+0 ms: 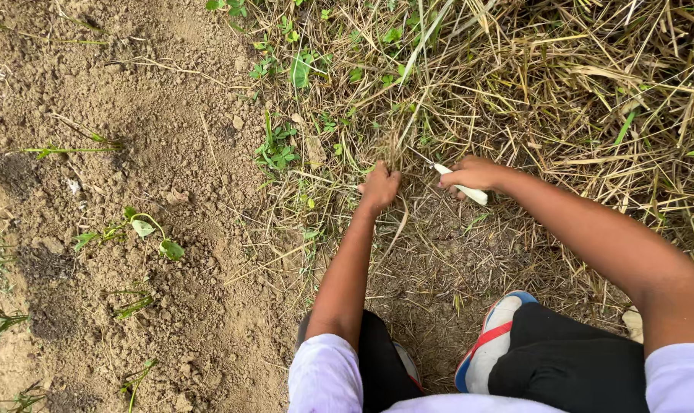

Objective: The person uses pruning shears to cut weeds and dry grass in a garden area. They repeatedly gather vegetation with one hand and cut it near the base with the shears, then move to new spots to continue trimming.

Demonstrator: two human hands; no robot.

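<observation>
- I see my left hand (379, 187) with its grip pressed tight around a clump of dry grass (399, 145), low down by the ground.
- My right hand (473, 174) has its grip wrapped around a white handle (469, 191). It looks like a small cutting tool, just beside the clump.
- Brown soil (133, 191) with little green plants (144, 229) is on my left.
- A shoe (488, 344) shows below.

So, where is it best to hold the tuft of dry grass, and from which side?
Grip the tuft of dry grass low, near its base, coming from the bare-soil side as the left hand does; there the stalks gather into one bunch, while higher up they fan apart.
</observation>
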